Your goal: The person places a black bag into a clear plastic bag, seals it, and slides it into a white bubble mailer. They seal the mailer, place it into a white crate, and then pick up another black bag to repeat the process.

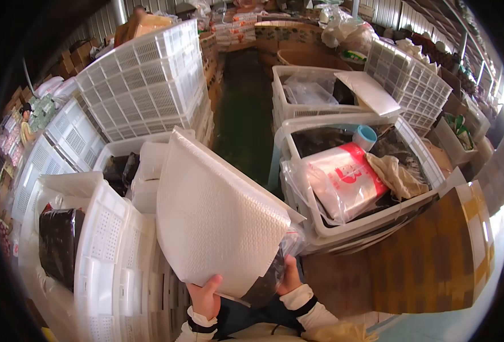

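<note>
A large white textured sheet (220, 211) is held up in front of me, tilted, with its top corner pointing away. My left hand (207, 297) grips its lower edge, thumb on top and fingers hidden underneath. Under the sheet's right side shows a clear plastic bag (270, 280) with something dark in it. My right hand (289, 277) is closed at the right edge of this bag; its fingertips are partly hidden.
On the left are stacked white crates (101, 245), one holding a dark wrapped block (60, 246). To the right, a white crate (320, 228) holds a red-and-white bag (346, 179), a blue cup (364, 137) and a cloth (397, 174). A taped cardboard box (428, 259) stands nearer.
</note>
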{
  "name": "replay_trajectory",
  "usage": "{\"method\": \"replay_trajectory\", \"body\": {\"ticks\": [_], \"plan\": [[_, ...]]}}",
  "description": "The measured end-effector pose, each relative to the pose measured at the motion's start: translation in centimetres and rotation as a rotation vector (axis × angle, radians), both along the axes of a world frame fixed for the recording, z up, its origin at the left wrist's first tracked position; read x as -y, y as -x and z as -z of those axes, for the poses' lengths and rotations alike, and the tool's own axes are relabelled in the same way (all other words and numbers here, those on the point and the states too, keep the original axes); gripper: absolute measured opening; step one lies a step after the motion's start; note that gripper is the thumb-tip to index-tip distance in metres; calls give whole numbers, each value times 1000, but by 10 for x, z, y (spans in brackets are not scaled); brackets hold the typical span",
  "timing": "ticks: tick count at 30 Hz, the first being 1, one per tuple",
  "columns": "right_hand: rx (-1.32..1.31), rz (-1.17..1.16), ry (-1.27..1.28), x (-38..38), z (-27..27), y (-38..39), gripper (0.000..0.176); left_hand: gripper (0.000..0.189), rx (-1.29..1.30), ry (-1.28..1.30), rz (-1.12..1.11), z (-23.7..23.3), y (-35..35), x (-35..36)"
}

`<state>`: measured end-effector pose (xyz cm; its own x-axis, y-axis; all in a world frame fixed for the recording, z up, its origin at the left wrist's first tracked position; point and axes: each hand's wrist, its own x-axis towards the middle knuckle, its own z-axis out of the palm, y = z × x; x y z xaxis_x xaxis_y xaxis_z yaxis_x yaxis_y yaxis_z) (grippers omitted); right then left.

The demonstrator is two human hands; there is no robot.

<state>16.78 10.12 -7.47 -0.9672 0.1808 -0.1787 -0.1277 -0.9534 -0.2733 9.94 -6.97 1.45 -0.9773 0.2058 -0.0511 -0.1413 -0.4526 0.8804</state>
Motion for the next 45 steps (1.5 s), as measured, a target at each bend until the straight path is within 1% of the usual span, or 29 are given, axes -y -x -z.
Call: {"method": "replay_trajectory", "body": {"ticks": [1,2,5,6,8,9,10,11,12,13,15,17,18,19,21,23,24,26,27,30,33,39,45], "plan": [[-23,-7,47,3,-4,7,57,78,-62,68,4,-10,2,-2],[-15,7,35,5,-9,11,59,80,-122,138,7,-20,4,-3],[-48,68,97,13,-27,22,59,79,-275,268,42,-42,8,-4],[23,147,-32,18,-38,22,62,84,-346,381,54,-43,7,-2],[21,131,-21,17,-30,23,64,95,-482,609,84,-39,1,4],[20,127,-15,17,-27,22,65,94,-540,599,62,-38,-2,5],[33,126,-67,18,-26,21,68,94,-596,588,41,-37,-6,5],[48,143,-32,20,-23,20,69,94,-651,575,19,-36,-10,6],[63,157,1,22,-20,20,70,116,-646,586,192,-36,-7,20],[77,168,32,23,-20,22,71,99,-510,191,410,-46,-2,21],[85,151,-25,26,-25,22,75,73,-19,-271,322,-34,20,33],[48,125,-60,27,-25,24,75,59,-221,52,393,35,50,69],[68,109,-34,30,-29,22,74,59,-221,64,439,44,53,69],[82,96,-10,32,-38,22,74,59,-177,21,474,50,58,65],[113,75,22,35,-55,20,72,59,-82,-64,515,54,62,54],[144,64,50,37,-67,22,70,59,-49,-98,533,54,64,49],[51,64,-93,36,-47,25,67,58,-40,-108,535,54,65,47],[-123,55,-380,39,8,29,61,58,-21,-128,530,56,65,43],[-136,43,-390,40,3,25,61,58,-15,-133,525,56,65,40],[-60,-19,-237,35,-20,17,60,57,7,-140,508,56,69,33],[-29,-43,-192,26,-41,12,58,57,5,-143,494,52,76,30],[27,-101,-185,10,-55,1,56,56,18,-152,483,51,85,23],[56,-167,-253,-5,-63,-12,54,55,53,-150,471,52,79,25]]}}
